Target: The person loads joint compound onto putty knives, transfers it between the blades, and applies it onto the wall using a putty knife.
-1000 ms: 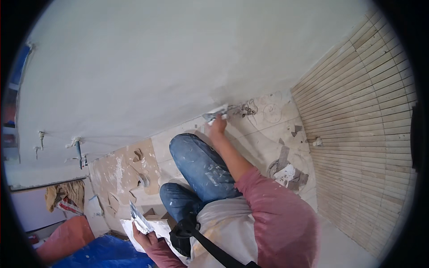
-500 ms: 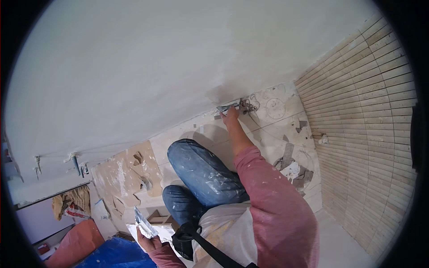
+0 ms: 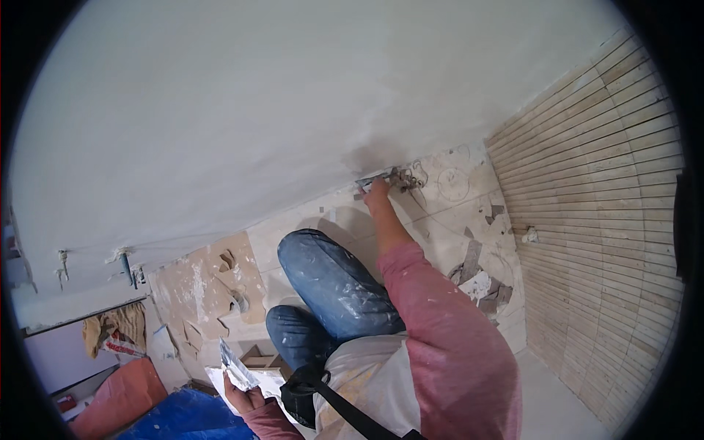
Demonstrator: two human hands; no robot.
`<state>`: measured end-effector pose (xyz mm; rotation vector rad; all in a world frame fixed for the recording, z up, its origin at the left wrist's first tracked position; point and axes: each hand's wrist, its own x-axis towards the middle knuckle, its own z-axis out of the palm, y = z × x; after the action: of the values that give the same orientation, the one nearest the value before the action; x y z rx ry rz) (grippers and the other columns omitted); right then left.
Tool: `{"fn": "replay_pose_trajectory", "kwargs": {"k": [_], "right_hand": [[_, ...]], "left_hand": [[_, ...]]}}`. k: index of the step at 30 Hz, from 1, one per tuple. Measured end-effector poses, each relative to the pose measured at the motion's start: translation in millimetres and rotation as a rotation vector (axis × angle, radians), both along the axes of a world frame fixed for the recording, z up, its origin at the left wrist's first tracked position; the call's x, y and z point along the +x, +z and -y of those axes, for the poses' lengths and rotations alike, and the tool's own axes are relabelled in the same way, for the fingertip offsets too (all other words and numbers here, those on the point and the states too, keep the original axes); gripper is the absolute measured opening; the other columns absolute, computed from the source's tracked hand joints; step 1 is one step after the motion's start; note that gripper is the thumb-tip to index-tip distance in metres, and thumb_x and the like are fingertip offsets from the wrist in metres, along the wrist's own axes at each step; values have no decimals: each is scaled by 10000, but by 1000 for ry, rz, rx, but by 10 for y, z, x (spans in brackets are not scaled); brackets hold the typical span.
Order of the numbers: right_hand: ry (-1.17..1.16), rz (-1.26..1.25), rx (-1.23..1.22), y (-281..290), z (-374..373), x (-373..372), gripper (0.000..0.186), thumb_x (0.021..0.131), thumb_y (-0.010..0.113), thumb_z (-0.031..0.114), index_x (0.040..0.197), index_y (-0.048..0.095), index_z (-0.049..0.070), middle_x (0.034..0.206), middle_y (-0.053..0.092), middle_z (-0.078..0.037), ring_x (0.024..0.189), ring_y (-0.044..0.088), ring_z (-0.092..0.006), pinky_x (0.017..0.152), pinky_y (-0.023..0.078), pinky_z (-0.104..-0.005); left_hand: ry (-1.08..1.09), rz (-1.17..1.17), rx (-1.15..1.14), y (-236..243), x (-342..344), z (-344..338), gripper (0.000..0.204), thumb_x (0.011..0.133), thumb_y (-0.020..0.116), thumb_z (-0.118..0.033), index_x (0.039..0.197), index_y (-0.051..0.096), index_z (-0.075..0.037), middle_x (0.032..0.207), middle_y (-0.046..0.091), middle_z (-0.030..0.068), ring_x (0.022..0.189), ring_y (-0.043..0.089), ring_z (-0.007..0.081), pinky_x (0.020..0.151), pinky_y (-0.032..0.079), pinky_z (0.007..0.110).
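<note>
My right hand (image 3: 378, 191) reaches down to the foot of the white wall (image 3: 242, 110), closed on a putty knife (image 3: 372, 180) whose grey blade lies along the bottom of the wall. Just right of it, a clump of dark scraps (image 3: 407, 180) sits on the floor. Low in the picture, my left hand (image 3: 246, 397) grips a wide metal putty knife (image 3: 236, 367) smeared with white filler. A white sheet or board shows behind that hand; its kind is unclear.
Ribbed beige tiles (image 3: 594, 205) cover the wall at right. Torn grey pieces (image 3: 480, 275) litter the pale floor tiles. Brown cardboard (image 3: 213, 286) lies at left, near pipe stubs (image 3: 125, 264) in the wall. A blue sheet (image 3: 191, 416) and a reddish bag (image 3: 125, 396) are at lower left.
The view has shifted very slightly. My right hand stays at the wall's foot, almost unmoved, and my left hand keeps its place and its hold.
</note>
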<state>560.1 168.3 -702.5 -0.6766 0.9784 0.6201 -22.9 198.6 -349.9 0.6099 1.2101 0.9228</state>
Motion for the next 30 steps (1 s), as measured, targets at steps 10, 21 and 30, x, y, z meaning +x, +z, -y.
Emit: {"fn": "replay_pose_trajectory", "kwargs": {"k": [10,21,30], "right_hand": [[-25,156,-71,1474,-138,-291,381,935,556,246,1263,459,79,1195,526,-88,1041,529,-267,770,529,-467],[-46,1011,-615,3729,-746,-1029,421,989,517,201,1311,429,-56,1220,441,-190,1026,518,-312,934,412,-401],[324,520,-148,1723,14,-1079,392,1000,501,280,1313,464,46,1226,543,-125,1054,562,-285,774,512,-425]], "left_hand": [[17,154,1,49,-153,-4,294,1006,482,-219,1174,597,-7,1081,702,109,931,705,203,768,598,323],[39,192,76,63,-213,102,292,1008,474,-206,1173,597,2,1082,702,112,936,704,200,789,593,314],[-40,243,19,53,-64,60,274,1009,461,-197,1159,602,-16,1049,708,97,930,706,195,787,594,318]]}}
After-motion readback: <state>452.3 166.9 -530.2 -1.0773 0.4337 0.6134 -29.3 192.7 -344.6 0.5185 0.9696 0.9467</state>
